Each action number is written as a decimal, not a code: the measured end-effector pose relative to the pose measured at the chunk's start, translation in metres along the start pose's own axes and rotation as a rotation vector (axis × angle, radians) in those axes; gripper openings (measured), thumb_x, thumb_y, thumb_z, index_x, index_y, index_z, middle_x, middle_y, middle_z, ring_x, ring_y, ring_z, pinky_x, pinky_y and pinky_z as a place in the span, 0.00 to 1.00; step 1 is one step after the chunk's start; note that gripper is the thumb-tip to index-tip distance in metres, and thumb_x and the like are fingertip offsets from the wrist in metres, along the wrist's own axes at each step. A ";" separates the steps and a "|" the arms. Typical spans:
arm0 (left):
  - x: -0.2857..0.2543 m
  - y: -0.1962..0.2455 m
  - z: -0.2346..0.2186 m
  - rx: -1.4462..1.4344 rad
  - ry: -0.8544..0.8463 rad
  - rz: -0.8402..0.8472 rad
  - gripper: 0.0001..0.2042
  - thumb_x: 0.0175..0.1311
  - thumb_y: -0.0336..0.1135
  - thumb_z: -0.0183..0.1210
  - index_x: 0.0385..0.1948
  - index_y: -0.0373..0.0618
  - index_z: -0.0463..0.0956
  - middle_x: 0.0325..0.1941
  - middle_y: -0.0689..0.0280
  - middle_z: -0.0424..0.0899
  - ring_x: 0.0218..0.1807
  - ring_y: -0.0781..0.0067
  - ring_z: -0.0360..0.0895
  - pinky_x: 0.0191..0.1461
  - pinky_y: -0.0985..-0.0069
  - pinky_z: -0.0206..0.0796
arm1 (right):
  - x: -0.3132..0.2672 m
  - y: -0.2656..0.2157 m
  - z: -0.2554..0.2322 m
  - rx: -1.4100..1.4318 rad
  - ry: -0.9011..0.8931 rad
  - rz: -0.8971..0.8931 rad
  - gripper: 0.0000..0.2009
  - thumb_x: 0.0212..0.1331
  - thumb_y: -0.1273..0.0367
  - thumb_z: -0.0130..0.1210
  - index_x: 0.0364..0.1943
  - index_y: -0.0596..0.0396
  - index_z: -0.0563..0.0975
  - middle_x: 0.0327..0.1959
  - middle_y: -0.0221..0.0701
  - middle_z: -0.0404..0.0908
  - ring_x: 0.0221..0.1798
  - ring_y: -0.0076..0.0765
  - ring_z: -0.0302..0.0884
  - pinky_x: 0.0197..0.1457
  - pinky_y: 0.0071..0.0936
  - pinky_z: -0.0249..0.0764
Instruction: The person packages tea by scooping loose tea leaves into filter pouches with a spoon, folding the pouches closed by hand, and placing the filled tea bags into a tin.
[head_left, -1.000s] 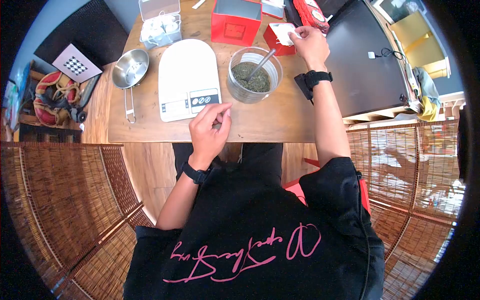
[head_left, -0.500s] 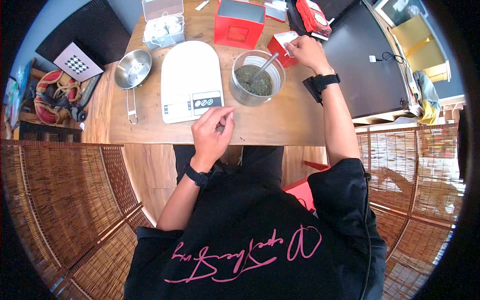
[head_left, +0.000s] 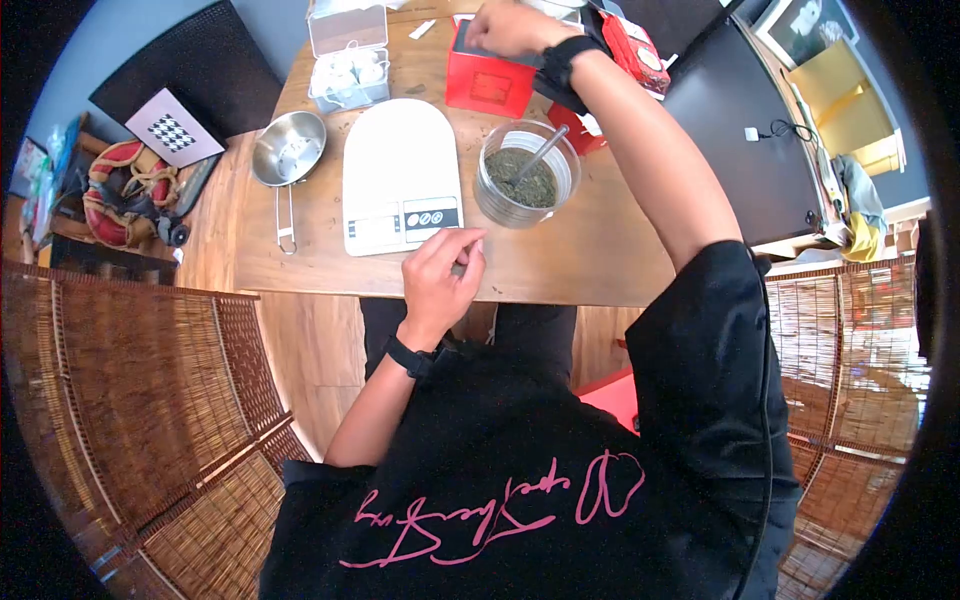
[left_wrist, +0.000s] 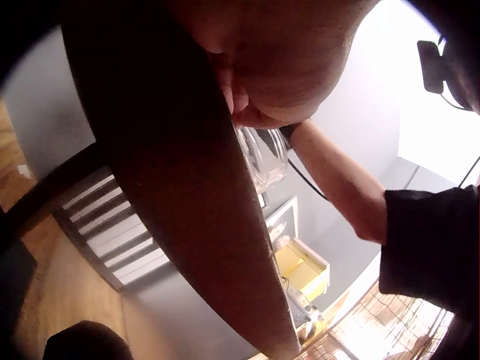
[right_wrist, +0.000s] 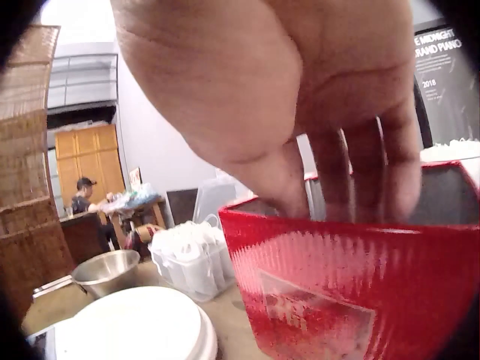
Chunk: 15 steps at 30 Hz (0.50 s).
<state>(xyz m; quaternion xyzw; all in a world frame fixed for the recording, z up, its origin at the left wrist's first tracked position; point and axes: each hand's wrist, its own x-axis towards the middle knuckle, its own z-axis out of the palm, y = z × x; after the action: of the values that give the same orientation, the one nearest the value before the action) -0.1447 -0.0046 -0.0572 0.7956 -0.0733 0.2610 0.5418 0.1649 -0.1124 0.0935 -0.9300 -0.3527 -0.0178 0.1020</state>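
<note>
My right hand [head_left: 515,32] reaches over the tall red box [head_left: 490,92] at the back of the table. In the right wrist view its fingers point down past the rim, spread a little apart, with the tips hidden inside. Near the front edge rests my left hand [head_left: 440,278], loosely curled beside the corner of a white kitchen scale [head_left: 400,150] and holding nothing. A clear tub [head_left: 510,212] of dark dried leaves, with a metal spoon [head_left: 550,145] leaning in it, stands right of the scale. My right forearm partly covers a smaller red box [head_left: 590,141].
A steel pan with a long handle [head_left: 287,150] lies left of the scale. Behind it stands a lidded plastic box [head_left: 348,88] of white pouches. A red packet [head_left: 635,55] lies at the back right, beside a black surface [head_left: 720,130]. Another person [right_wrist: 84,196] sits in the background.
My right hand has left the smaller red box and moved left and back, into the opening of the tall one. The left hand keeps its pose at the table edge.
</note>
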 end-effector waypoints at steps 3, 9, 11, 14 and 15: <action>0.000 -0.001 0.000 0.005 0.018 0.027 0.06 0.62 0.22 0.64 0.39 0.39 0.85 0.31 0.64 0.84 0.24 0.81 0.75 0.26 0.82 0.67 | 0.032 0.000 0.023 -0.206 -0.333 0.144 0.16 0.58 0.68 0.56 0.50 0.52 0.84 0.38 0.38 0.89 0.38 0.39 0.85 0.44 0.35 0.80; 0.000 -0.001 0.000 0.023 0.016 0.055 0.07 0.60 0.22 0.65 0.38 0.39 0.85 0.33 0.62 0.86 0.25 0.77 0.80 0.27 0.80 0.71 | 0.043 0.010 0.027 0.011 -0.764 0.202 0.21 0.55 0.59 0.64 0.53 0.49 0.84 0.46 0.29 0.87 0.45 0.34 0.82 0.50 0.37 0.77; -0.001 -0.004 0.001 0.040 0.009 0.080 0.07 0.59 0.22 0.64 0.38 0.39 0.85 0.34 0.61 0.87 0.25 0.75 0.82 0.29 0.79 0.74 | 0.038 0.006 0.021 -0.101 -0.741 0.169 0.27 0.53 0.56 0.64 0.60 0.44 0.81 0.55 0.27 0.86 0.54 0.38 0.82 0.58 0.41 0.76; -0.001 -0.005 0.001 0.077 0.002 0.115 0.07 0.58 0.21 0.65 0.38 0.40 0.85 0.34 0.61 0.87 0.26 0.74 0.83 0.30 0.78 0.76 | 0.041 0.010 0.023 -0.087 -0.888 0.124 0.27 0.53 0.58 0.63 0.61 0.43 0.81 0.58 0.30 0.85 0.56 0.42 0.82 0.60 0.42 0.76; -0.001 -0.006 0.001 0.076 0.001 0.113 0.07 0.58 0.21 0.65 0.38 0.40 0.85 0.34 0.61 0.87 0.26 0.74 0.83 0.30 0.78 0.76 | 0.040 0.012 0.027 -0.086 -0.891 0.125 0.27 0.53 0.58 0.63 0.61 0.43 0.81 0.58 0.30 0.85 0.56 0.42 0.82 0.60 0.42 0.76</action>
<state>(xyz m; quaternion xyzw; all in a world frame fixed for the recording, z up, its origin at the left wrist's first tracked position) -0.1426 -0.0038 -0.0625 0.8101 -0.1079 0.2942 0.4955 0.2018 -0.0890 0.0693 -0.8699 -0.3043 0.3757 -0.0977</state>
